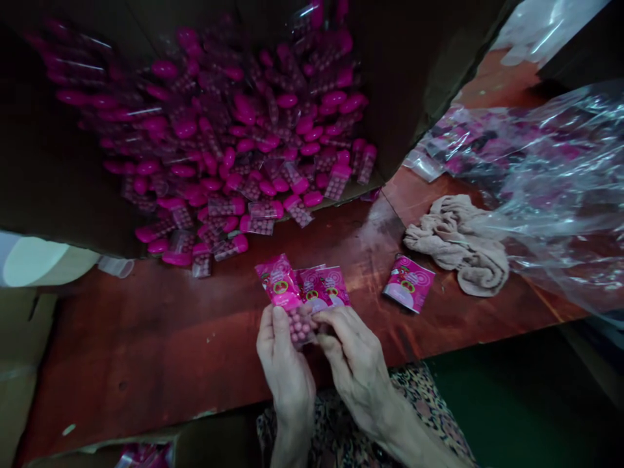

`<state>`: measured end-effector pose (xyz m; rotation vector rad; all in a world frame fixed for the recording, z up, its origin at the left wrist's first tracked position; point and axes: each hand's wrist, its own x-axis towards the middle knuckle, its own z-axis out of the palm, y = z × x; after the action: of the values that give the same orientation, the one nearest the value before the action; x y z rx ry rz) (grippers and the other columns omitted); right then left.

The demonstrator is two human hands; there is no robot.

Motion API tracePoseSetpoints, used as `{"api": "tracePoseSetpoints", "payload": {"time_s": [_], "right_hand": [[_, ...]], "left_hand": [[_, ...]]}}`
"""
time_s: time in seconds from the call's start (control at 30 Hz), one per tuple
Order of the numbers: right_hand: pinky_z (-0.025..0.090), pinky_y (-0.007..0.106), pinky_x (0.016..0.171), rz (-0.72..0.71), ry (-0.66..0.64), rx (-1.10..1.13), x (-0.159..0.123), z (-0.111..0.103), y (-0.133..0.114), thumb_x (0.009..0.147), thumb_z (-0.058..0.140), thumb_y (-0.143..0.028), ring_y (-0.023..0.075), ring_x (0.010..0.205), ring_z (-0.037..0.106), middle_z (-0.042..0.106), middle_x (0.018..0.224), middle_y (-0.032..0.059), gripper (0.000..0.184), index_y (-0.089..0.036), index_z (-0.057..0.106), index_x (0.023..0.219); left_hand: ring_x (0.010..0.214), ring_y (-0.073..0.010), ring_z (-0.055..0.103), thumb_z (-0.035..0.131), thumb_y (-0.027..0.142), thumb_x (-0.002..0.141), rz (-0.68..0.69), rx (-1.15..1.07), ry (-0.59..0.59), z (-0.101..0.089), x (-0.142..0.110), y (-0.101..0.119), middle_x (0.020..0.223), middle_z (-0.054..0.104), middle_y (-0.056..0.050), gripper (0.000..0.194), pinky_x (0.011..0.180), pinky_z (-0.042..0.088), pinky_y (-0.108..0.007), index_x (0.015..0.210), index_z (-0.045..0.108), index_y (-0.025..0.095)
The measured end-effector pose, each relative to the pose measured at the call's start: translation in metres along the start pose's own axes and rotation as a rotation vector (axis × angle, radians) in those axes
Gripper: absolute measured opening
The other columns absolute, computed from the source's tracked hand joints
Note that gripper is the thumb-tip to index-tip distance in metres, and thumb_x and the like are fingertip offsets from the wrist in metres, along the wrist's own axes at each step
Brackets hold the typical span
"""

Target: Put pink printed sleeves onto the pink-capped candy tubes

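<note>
the left hand (pixel 285 364) and the right hand (pixel 355 370) are close together over the table, fingers closed. the left fingers (pixel 277 325) grip a pink printed sachet (pixel 277 281), and a clear pack of pink beads (pixel 301 325) shows at its lower end, right between the two hands. the right fingers (pixel 326 324) pinch in at the same spot, against the beads. a second pink sachet (pixel 324 289) sits just past the right fingertips, overlapping the first; it seems to be held there, though i can't tell exactly which fingers have it.

ahead of the fingers, a cardboard box (pixel 58 130) lies open toward them, heaped with clear tubes with pink caps (pixel 234 149), all filled with pink beads. some tubes have spilled over its lip onto the red-brown wooden table (pixel 146 338).

to the right of the fingers, a single sachet (pixel 408 283) lies flat on the table, near a crumpled beige cloth (pixel 458 246). farther right and ahead, a clear plastic bag (pixel 550 188) holds more pink sachets (pixel 468 146). left of the fingers, past the box, is a pale roll (pixel 39 260); what it's made of is hard to tell.
</note>
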<state>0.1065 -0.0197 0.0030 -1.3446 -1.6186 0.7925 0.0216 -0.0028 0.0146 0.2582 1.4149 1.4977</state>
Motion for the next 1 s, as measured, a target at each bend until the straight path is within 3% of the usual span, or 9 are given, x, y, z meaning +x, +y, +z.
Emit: {"api": "tracePoseSetpoints", "payload": {"time_s": [0.1, 0.23, 0.33, 0.47, 0.6, 0.73, 0.8, 1.0], "right_hand": [[0.051, 0.035, 0.074, 0.058, 0.019, 0.004, -0.002, 0.005, 0.0, 0.086, 0.053, -0.036, 0.0218, 0.086, 0.059, 0.063, 0.096, 0.0086, 0.029, -0.018, 0.051, 0.109], [0.052, 0.035, 0.082, 0.113, 0.021, 0.021, -0.003, 0.011, 0.004, 0.087, 0.051, -0.025, 0.0214, 0.096, 0.061, 0.063, 0.109, 0.0106, 0.034, -0.018, 0.046, 0.12], [0.052, 0.033, 0.084, 0.137, -0.017, 0.1, -0.002, 0.008, 0.004, 0.089, 0.047, -0.02, 0.0194, 0.097, 0.062, 0.064, 0.109, 0.0083, 0.027, -0.02, 0.05, 0.116], [0.052, 0.028, 0.073, 0.243, -0.078, 0.191, 0.002, -0.004, -0.001, 0.089, 0.048, -0.021, 0.0169, 0.082, 0.064, 0.067, 0.093, 0.0051, 0.016, -0.019, 0.055, 0.104], [0.052, 0.028, 0.074, 0.322, -0.203, 0.273, -0.002, -0.009, -0.004, 0.091, 0.046, -0.028, 0.0164, 0.082, 0.063, 0.067, 0.095, 0.0036, 0.018, -0.022, 0.054, 0.105], [0.051, 0.032, 0.081, 0.375, -0.159, 0.242, -0.009, -0.008, -0.008, 0.091, 0.042, -0.031, 0.0201, 0.095, 0.062, 0.064, 0.107, 0.0075, 0.024, -0.021, 0.053, 0.111], [0.051, 0.03, 0.077, 0.372, -0.139, 0.232, -0.01, -0.008, -0.013, 0.092, 0.04, -0.031, 0.0192, 0.09, 0.064, 0.066, 0.103, 0.0066, 0.024, -0.021, 0.052, 0.11], [0.051, 0.024, 0.068, 0.36, -0.022, 0.21, -0.013, -0.005, -0.025, 0.092, 0.04, -0.027, 0.0177, 0.08, 0.066, 0.068, 0.091, 0.0042, 0.022, -0.022, 0.051, 0.11]], "left_hand": [[0.063, -0.0119, 0.063, 0.062, 0.037, 0.077, -0.025, -0.05, 0.007, 0.002, -0.004, 0.0, 0.073, 0.068, -0.004, 0.022, 0.06, 0.05, -0.022, 0.081, 0.061, 0.015], [0.075, -0.0134, 0.065, 0.063, 0.032, 0.077, -0.014, -0.101, -0.029, 0.003, -0.009, 0.001, 0.082, 0.07, -0.003, 0.017, 0.071, 0.05, -0.024, 0.085, 0.063, 0.018], [0.071, -0.0112, 0.063, 0.066, 0.029, 0.075, 0.007, -0.021, -0.086, 0.0, -0.008, 0.003, 0.078, 0.069, -0.001, 0.014, 0.07, 0.048, -0.021, 0.083, 0.065, 0.018], [0.068, -0.011, 0.06, 0.069, 0.03, 0.072, 0.1, 0.125, -0.138, -0.004, 0.0, 0.006, 0.075, 0.069, -0.002, 0.017, 0.068, 0.047, -0.021, 0.08, 0.068, 0.016], [0.062, -0.0137, 0.061, 0.066, 0.039, 0.072, -0.016, 0.044, -0.264, 0.001, 0.003, 0.01, 0.071, 0.068, -0.005, 0.026, 0.066, 0.049, -0.027, 0.08, 0.069, 0.014], [0.052, -0.0114, 0.057, 0.067, 0.039, 0.071, -0.119, -0.018, -0.248, 0.009, -0.002, 0.009, 0.061, 0.063, -0.002, 0.025, 0.065, 0.051, -0.029, 0.073, 0.067, 0.014], [0.05, -0.011, 0.056, 0.066, 0.038, 0.072, -0.142, -0.014, -0.242, 0.011, -0.007, 0.009, 0.06, 0.063, -0.002, 0.024, 0.064, 0.051, -0.028, 0.073, 0.067, 0.014], [0.074, -0.0189, 0.065, 0.059, 0.037, 0.078, -0.164, 0.0, -0.318, 0.011, -0.016, 0.005, 0.075, 0.07, -0.009, 0.026, 0.079, 0.05, -0.033, 0.077, 0.07, 0.013]]}}
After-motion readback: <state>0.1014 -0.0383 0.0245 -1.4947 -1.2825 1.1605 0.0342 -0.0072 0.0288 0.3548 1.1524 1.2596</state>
